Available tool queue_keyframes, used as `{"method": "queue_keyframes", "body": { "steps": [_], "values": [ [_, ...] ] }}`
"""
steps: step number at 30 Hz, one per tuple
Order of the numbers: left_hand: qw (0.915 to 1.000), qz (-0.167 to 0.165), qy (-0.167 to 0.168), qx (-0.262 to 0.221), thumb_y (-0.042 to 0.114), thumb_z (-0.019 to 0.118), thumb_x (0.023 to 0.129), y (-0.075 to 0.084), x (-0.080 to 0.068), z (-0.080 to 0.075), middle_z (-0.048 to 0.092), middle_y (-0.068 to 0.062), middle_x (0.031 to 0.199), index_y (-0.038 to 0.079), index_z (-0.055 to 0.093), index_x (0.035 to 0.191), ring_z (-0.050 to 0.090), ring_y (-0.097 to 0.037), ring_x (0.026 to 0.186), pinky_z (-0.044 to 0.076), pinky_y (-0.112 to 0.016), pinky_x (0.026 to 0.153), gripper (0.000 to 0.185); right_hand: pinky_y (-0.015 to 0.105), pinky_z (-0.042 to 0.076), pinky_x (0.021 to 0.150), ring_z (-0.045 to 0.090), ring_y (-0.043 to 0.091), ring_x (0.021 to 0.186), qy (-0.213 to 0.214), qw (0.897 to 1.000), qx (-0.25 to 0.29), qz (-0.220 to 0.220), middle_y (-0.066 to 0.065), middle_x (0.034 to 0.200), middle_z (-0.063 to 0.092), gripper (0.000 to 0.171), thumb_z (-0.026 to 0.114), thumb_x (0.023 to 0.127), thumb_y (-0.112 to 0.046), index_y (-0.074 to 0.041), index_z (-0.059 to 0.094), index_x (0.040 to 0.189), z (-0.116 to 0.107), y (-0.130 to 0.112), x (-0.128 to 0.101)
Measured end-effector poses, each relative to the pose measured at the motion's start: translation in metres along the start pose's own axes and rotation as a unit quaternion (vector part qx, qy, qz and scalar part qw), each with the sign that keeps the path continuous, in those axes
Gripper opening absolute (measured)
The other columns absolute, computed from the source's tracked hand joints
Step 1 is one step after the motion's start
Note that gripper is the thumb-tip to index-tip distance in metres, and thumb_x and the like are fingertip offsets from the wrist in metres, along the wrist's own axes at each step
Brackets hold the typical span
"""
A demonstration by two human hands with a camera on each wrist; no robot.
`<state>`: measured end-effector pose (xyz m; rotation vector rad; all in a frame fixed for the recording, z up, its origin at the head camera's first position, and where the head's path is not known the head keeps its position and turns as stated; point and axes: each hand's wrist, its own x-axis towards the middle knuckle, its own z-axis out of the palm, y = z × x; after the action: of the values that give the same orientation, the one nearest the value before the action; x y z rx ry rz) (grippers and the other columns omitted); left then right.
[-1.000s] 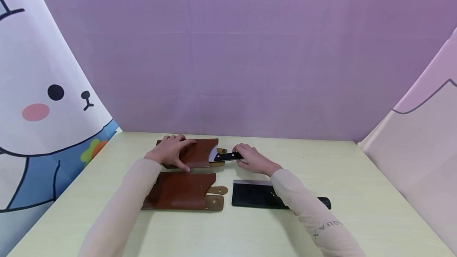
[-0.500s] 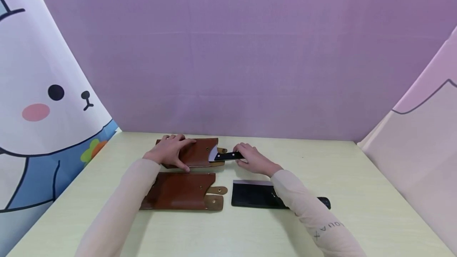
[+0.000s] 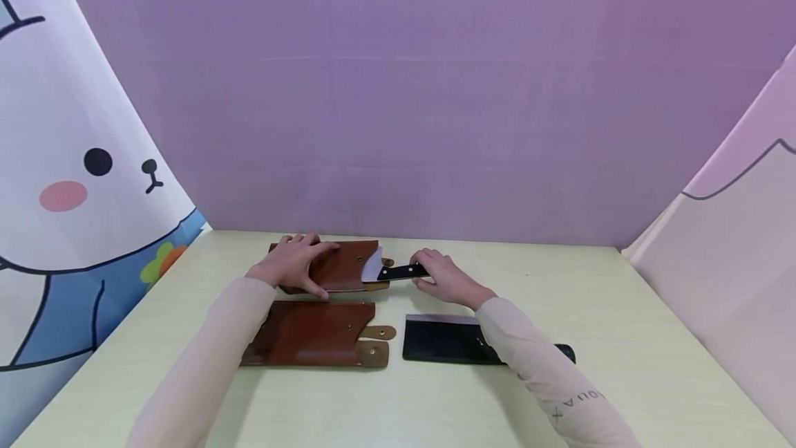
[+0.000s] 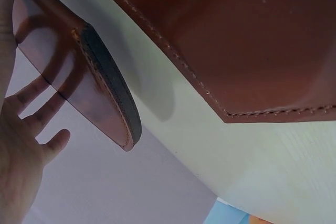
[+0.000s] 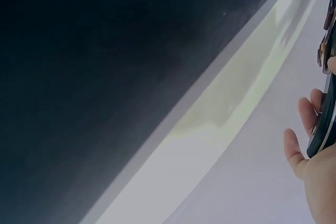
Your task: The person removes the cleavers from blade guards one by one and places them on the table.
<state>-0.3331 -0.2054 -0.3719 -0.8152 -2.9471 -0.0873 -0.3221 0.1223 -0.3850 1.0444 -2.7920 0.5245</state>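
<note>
My left hand (image 3: 291, 265) lies flat on the far brown leather sheath (image 3: 340, 268), fingers spread over its left part (image 4: 79, 82) and thumb at its near edge. My right hand (image 3: 443, 276) grips the black handle (image 3: 404, 272) of a knife whose steel blade (image 3: 372, 266) shows a short way out of that sheath's right mouth. In the right wrist view the handle (image 5: 326, 124) sits between my fingers (image 5: 304, 114). A second brown sheath (image 3: 317, 334) lies nearer me, flat, with nothing showing in it.
A black cleaver (image 3: 441, 341) lies on the pale table (image 3: 622, 337) right of the near sheath, its handle tip (image 3: 564, 352) past my right forearm. Purple backdrop behind, cartoon curtain at left, pink-white curtain at right.
The knife has slid slightly to the right, so a little more blade shows outside the far sheath. My right hand moved right with it; the left hand stays on the sheath.
</note>
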Motion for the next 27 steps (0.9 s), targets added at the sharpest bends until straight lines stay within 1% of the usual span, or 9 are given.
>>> {"method": "queue_keyframes", "body": {
  "steps": [9,17,21,27],
  "values": [
    [0.9999,-0.005,-0.009,-0.005,0.069,0.072,0.055,-0.0008,-0.003,-0.0003,0.047,-0.011,0.124,0.025,0.04,0.139,0.046,-0.032,0.11,0.032,-0.057,0.093,0.1,0.041,0.04,0.082,0.049,0.019,0.096,0.006,1.0,0.007,-0.001,0.002,0.103,0.057,0.025,0.061,0.086,-0.016,-0.01,0.053,0.11,0.0011,0.0002,-0.0014],
    [0.9999,-0.005,-0.009,-0.002,0.069,0.072,0.054,-0.0007,-0.0041,-0.001,0.046,-0.011,0.123,0.026,0.04,0.139,0.046,-0.032,0.109,0.033,-0.056,0.092,0.1,0.042,0.04,0.084,0.05,0.02,0.098,0.0,1.0,0.007,0.007,0.002,0.104,0.056,0.027,0.061,0.086,-0.015,-0.009,0.052,0.111,0.0007,0.0013,-0.0033],
    [1.0,0.001,-0.007,0.007,0.07,0.071,0.055,-0.0023,-0.004,-0.0006,0.046,-0.011,0.123,0.025,0.039,0.139,0.047,-0.032,0.109,0.033,-0.058,0.091,0.1,0.042,0.04,0.083,0.049,0.019,0.096,0.0,1.0,0.007,0.005,0.002,0.103,0.056,0.026,0.06,0.087,-0.016,-0.01,0.052,0.111,0.0003,0.0019,-0.0038],
    [0.9999,0.001,-0.008,0.011,0.071,0.07,0.054,-0.0033,-0.0041,-0.0019,0.047,-0.011,0.123,0.026,0.039,0.139,0.046,-0.032,0.111,0.032,-0.059,0.092,0.101,0.041,0.04,0.081,0.049,0.018,0.095,0.006,1.0,0.005,-0.005,0.002,0.103,0.056,0.026,0.06,0.087,-0.017,-0.01,0.052,0.111,-0.0007,0.0041,-0.0058]
  ]
}}
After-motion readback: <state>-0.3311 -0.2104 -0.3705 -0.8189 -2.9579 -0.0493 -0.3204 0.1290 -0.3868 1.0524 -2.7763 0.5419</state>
